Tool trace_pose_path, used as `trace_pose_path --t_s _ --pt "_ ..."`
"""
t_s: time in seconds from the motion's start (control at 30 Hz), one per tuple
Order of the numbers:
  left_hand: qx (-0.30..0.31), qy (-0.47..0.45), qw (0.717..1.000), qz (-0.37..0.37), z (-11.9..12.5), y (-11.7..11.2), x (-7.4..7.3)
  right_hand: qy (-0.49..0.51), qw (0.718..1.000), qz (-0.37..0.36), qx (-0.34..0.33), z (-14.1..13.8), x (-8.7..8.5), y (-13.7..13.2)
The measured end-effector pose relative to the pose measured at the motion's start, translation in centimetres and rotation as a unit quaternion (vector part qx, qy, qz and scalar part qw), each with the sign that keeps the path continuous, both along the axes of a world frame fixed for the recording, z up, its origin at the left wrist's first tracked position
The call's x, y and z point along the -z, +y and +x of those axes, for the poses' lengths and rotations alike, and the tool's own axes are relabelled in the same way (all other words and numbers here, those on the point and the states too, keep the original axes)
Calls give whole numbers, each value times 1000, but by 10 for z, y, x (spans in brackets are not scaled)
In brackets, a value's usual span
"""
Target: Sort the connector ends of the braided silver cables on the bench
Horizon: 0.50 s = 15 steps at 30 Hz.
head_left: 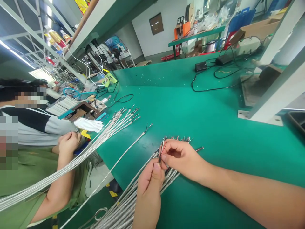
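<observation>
Above the green surface [228, 140], the left hand [150, 179] is closed on a cable end [159, 160] pointing away from the wearer; the right hand [183, 156], immediately right, pinches fine wires [163, 146] at its tip.

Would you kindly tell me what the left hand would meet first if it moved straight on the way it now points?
Beyond the cable end it holds, the left hand would probably meet the right hand first, just ahead of it, though depth is unclear in this single view.
</observation>
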<state>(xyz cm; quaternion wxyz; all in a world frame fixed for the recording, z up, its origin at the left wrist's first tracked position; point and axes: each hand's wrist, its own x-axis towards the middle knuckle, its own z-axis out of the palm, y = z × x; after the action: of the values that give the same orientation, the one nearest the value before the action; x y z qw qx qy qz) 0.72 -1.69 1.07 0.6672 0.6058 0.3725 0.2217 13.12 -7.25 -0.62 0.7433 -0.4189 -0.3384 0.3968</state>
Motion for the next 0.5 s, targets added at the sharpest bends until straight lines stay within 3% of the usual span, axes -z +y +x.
trace_pose_path --t_s 0.33,0.5 --pt "-18 37 997 59 0 -5 0 -15 1000 -13 -1 2 0 0" --pt "-34 81 974 208 0 -11 5 -13 999 -26 22 0 5 2"
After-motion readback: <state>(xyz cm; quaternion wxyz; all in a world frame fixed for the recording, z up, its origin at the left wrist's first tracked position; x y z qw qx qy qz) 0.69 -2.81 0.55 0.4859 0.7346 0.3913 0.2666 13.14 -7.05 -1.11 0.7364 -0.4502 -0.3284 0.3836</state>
